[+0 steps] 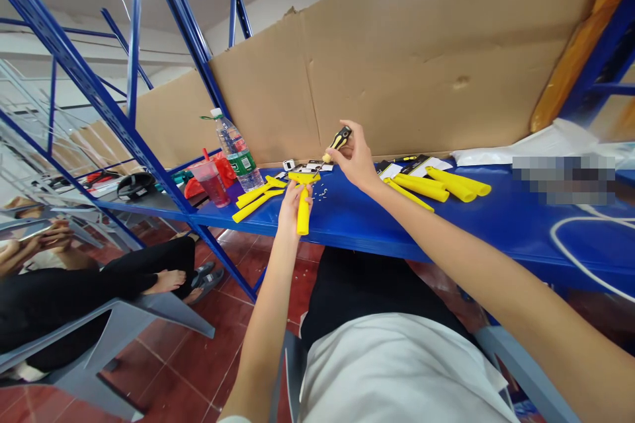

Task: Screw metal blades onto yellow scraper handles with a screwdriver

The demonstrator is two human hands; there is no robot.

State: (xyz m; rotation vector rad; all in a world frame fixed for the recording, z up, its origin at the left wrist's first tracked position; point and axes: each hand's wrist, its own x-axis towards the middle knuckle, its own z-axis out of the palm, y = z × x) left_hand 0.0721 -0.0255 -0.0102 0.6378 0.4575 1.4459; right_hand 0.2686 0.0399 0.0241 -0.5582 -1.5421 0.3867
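My left hand [292,203] is closed around the handle of a yellow T-shaped plastic tool [303,215], its crosspiece pointing away from me. My right hand [358,157] grips a screwdriver [339,139] with a black and pale yellow handle. The screwdriver slants down to the left, and its tip meets or nearly meets the crosspiece; I cannot tell whether it sits on a screw. Small screws [323,193] lie scattered just right of the tool. More yellow T-shaped tools [258,203] rest to the left, and several loose yellow handles [423,187] to the right.
The blue bench [377,228] runs across, backed by tall cardboard [397,66]. At left stand a water bottle [241,157] and a plastic cup [213,185] with red drink. White plastic wrapping [526,145] and a white cable [555,238] lie right. Another person [99,281] sits at left.
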